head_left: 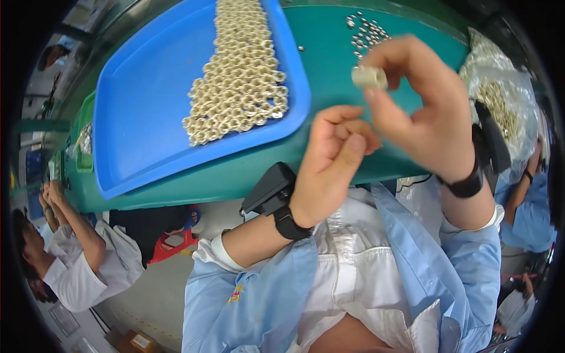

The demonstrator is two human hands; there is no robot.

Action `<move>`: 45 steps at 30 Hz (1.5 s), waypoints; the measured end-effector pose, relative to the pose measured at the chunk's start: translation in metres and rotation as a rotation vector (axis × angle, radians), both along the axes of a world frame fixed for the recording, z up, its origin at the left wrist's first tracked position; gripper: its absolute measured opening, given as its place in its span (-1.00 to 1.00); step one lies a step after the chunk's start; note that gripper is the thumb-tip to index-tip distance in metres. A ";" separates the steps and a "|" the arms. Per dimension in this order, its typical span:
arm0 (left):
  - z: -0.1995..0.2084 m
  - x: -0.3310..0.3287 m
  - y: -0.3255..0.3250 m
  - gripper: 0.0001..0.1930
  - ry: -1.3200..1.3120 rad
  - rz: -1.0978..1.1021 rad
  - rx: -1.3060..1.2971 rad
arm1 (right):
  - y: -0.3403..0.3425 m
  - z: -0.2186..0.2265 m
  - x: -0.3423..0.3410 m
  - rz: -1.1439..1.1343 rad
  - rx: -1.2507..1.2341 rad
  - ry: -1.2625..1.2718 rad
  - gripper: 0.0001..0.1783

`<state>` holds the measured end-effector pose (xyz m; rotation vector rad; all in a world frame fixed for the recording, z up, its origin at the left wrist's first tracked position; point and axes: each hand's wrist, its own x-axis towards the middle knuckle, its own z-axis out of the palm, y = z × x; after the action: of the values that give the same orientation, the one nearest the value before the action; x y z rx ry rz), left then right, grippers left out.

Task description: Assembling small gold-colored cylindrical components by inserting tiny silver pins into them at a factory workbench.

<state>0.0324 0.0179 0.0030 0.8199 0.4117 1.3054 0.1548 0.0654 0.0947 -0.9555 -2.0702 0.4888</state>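
At nine o'clock a green bin (88,107) is holding some silvery pieces (86,139), while at eight a co-worker in a white shirt (82,276) is holding both forearms (80,229) up, with a red plastic object (170,249) showing near dark cloth (144,226). Toward seven o'clock a brown cardboard box (136,341) is resting low. A person in blue (528,215) is showing at three o'clock, another in pale clothing (517,310) at four.

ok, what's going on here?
A person's right hand pinches a small cream cylinder. The left hand is half curled nearby; whether it holds anything is unclear. Cream parts sit packed in the blue tray; small shiny pieces lie loose on the green table.
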 end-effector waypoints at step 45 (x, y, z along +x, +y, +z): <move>0.003 0.009 -0.016 -0.84 0.198 -0.089 0.121 | -0.056 -0.026 0.152 -0.841 0.152 0.055 -0.86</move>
<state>0.0418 0.0023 0.0062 1.0623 0.4509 1.1796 0.3066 0.0092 0.0685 -1.5603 -1.4411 -0.0859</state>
